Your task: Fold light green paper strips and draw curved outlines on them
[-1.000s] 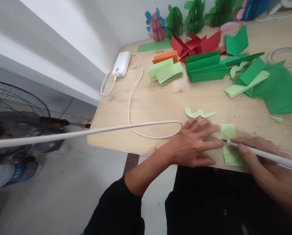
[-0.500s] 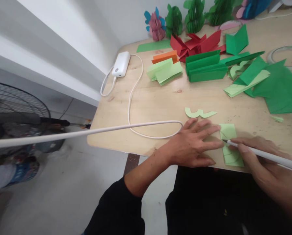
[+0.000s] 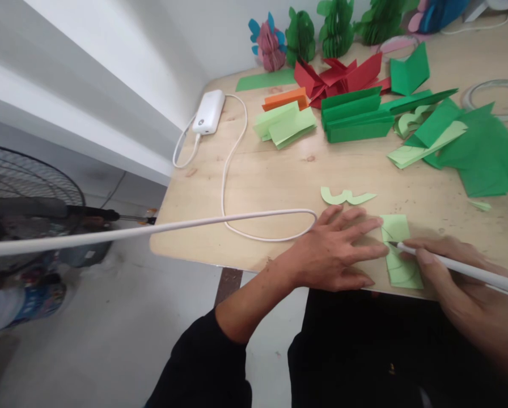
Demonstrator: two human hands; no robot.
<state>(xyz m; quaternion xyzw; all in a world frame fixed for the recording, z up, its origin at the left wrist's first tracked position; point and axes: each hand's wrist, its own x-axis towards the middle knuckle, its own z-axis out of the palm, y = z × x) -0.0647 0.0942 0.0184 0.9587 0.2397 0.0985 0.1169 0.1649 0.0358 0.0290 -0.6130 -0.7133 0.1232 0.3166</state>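
A light green paper rectangle (image 3: 396, 228) with thin curved lines drawn on it lies at the table's front edge. My left hand (image 3: 337, 249) rests flat with fingers spread, its fingertips on the paper's left edge. In my right hand (image 3: 458, 277) is a white pencil (image 3: 470, 270), its dark tip touching the paper near the left side. Just above my left hand lies a wavy light green cut-out (image 3: 347, 196).
Folded green (image 3: 358, 116), red (image 3: 343, 79), orange (image 3: 286, 99) and light green papers (image 3: 286, 124) lie farther back. Paper figures (image 3: 300, 37) line the wall. A white power bank (image 3: 210, 111) sits at left; its cable (image 3: 237, 218) loops to my left wrist. A fan (image 3: 28, 192) stands beyond the table's left edge.
The whole view has shifted very slightly. The pencil tip has barely moved on the paper, and my left hand stays in place.
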